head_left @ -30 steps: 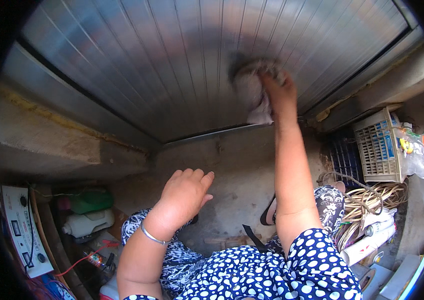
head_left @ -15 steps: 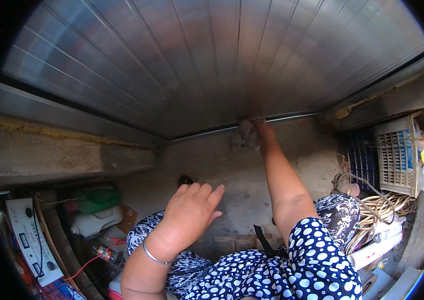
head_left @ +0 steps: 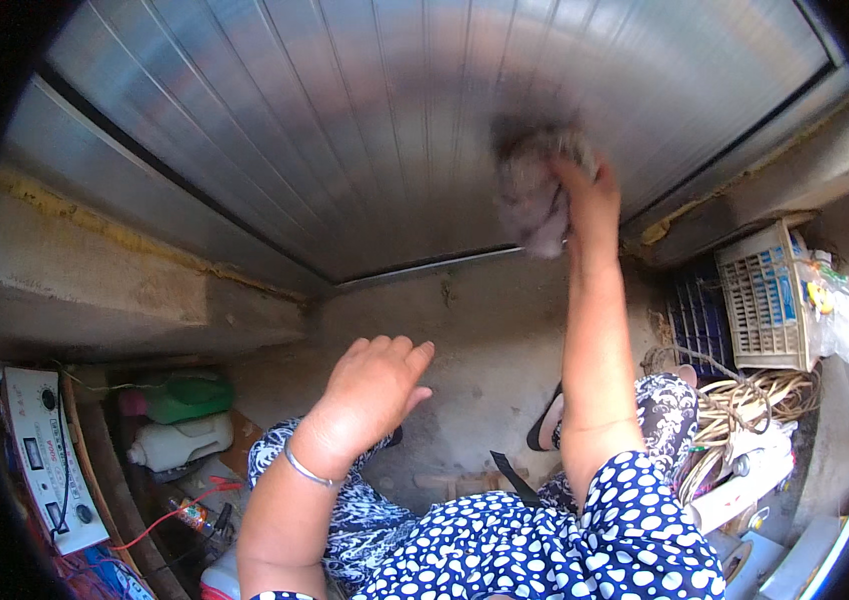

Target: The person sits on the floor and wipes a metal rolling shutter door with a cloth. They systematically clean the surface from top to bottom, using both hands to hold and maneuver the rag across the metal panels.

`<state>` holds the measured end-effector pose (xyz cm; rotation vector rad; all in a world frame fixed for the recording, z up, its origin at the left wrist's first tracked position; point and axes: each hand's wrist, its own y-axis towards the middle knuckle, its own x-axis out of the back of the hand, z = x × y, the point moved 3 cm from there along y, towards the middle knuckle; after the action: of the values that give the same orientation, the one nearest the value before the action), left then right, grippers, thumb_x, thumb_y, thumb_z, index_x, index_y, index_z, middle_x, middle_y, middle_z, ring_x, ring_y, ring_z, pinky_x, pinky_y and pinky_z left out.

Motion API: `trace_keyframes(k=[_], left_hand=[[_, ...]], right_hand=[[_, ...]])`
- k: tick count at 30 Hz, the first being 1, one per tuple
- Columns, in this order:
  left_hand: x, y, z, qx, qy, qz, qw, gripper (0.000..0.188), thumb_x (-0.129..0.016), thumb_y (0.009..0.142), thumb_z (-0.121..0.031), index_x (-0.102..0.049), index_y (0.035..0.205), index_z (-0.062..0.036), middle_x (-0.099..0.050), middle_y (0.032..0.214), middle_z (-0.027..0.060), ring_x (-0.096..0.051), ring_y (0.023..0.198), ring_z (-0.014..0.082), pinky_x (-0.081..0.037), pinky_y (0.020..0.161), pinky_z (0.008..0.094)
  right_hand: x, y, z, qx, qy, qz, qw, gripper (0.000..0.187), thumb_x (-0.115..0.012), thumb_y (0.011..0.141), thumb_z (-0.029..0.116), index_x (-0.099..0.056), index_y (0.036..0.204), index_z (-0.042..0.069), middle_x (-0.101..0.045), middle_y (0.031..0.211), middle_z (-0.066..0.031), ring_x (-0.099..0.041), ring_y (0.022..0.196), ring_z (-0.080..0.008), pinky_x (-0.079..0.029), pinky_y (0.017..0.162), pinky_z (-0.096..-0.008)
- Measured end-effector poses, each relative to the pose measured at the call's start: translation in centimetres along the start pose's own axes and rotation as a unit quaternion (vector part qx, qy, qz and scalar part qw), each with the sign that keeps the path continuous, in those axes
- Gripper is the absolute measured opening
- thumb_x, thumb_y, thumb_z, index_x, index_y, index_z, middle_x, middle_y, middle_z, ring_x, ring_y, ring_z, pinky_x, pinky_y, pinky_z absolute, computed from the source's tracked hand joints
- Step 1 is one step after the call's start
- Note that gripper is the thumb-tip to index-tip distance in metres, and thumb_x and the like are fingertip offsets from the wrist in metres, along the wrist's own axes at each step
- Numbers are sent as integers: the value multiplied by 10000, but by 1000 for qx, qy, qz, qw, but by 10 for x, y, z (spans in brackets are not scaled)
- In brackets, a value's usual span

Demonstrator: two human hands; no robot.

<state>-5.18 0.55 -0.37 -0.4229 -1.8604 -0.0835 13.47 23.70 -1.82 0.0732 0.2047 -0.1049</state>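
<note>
Cloth [head_left: 533,205] higher, far from lettered device [head_left: 43,475]

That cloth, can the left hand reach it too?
Probably yes, with a stretch forward: the left hand looks empty, and nothing seems to block its way to the cloth, which the right hand holds at the ribbed metal panel.

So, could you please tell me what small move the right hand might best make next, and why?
Perhaps a short downward stroke along the ribbed metal panel: the right hand grips a bunched, pale cloth at or close to its surface, and the panel's lower edge lies just below. Contact is unclear through the blur.
</note>
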Motion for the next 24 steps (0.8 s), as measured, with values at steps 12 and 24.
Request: trace_keyframes(k=[12, 24], left_hand=[[-1, 0, -4, 19, 19, 21, 999, 458, -692, 796, -215, -577, 1206, -49, -610, 999, 107, -579, 957, 280, -459, 854, 383], [4, 5, -9, 6, -26, 51, 998, 472, -706, 774, -205, -566, 1198, -51, -598, 1003, 106, -573, 953, 275, -451, 842, 374]], right_hand=[[-33, 21, 82, 256, -98, 29, 961, 332, -755, 788, 152, -640, 1042, -28, -677, 950, -63, -610, 856, -113, -490, 752, -268], [70, -1, -279, -150, -174, -7, 973, 315, -705, 766, 130, -634, 1048, 10, -664, 933, -80, -611, 822, -174, -494, 732, -329]])
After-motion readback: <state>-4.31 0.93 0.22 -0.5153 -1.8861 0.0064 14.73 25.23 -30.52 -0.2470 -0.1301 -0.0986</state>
